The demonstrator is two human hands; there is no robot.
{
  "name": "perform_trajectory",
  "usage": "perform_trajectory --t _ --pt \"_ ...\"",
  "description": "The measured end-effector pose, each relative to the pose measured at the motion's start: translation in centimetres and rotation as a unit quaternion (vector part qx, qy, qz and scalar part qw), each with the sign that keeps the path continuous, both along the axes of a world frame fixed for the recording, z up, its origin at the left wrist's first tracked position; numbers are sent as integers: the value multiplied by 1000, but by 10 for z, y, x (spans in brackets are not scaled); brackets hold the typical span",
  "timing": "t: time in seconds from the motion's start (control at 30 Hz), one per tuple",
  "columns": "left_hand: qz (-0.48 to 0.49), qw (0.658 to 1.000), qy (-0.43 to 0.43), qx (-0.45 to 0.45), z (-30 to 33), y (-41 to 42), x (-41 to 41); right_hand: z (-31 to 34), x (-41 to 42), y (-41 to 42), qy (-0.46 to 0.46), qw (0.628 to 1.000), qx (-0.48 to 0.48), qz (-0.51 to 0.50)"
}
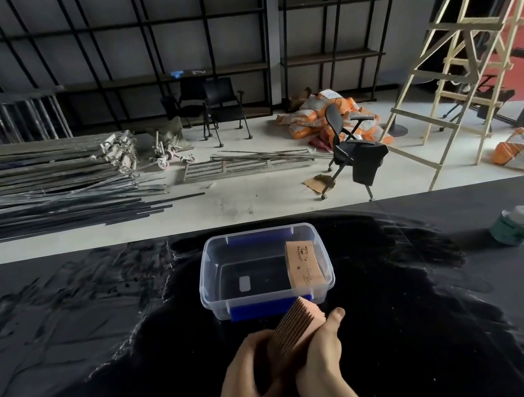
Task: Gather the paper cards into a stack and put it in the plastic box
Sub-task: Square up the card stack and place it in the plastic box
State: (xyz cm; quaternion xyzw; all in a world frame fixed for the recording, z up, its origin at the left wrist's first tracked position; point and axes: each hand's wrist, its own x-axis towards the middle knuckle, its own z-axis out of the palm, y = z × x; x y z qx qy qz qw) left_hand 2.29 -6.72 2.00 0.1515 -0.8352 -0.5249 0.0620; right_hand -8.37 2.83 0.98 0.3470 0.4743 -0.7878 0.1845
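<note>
A stack of paper cards (294,329) is held between both hands just in front of the plastic box (266,270), above the glossy black worktop (426,326). The left hand (251,381) is closed around the near, lower end of the stack, and the right hand (322,355) is closed along its right side, with the thumb raised beside the upper corner. The stack is tilted, its far end lifted toward the box, and the card edges are seen fanned slightly apart (a ribbed, stepped surface results). The box is clear, without a lid, with blue latches (258,310) at its near and far walls; it is set on the worktop just beyond the hands. Inside it, against the right wall, another bundle of cards (304,266) in the same tan colour is leaned, printed face up. A small white label is seen on the box floor. A round tin (514,225) is placed well apart at the right of the worktop. Beyond the worktop, a toppled office chair (350,151), a wooden ladder (465,66) and orange sacks (319,109) are seen on the floor.
</note>
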Motion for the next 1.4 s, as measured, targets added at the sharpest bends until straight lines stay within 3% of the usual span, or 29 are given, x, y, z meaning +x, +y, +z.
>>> perform_trajectory --t 0.1,0.2,0.27,0.33,0.43,0.53,0.6,0.67,0.8,0.93,1.4 --pt "-22 993 -5 -114 -8 -17 -13 7 4 20 97 992 65 54" --pt "-101 977 -15 -186 3 -30 -18 -1 5 35 298 933 172 107" --pt "-129 966 -33 -221 2 -34 -23 -6 4 33 364 891 212 170" --pt "-125 966 -49 -222 -6 -34 -27 -19 6 28 371 877 230 201" --pt "-92 982 -32 -161 -24 -31 -19 -32 8 26 339 893 242 170" --pt "-20 1000 15 17 -40 -18 -8 -36 9 28 343 890 249 170" --pt "84 982 39 165 -43 0 -11 -35 11 25 346 886 254 173" --pt "195 954 57 219 -39 18 -25 -35 13 23 340 891 250 165" --pt "316 924 103 190 -26 29 -44 -31 17 22 350 893 240 147" --pt "321 935 89 122 -33 22 -44 -38 22 20 387 864 278 160" --pt "351 915 124 155 -43 25 -47 -44 17 17 405 851 298 151"
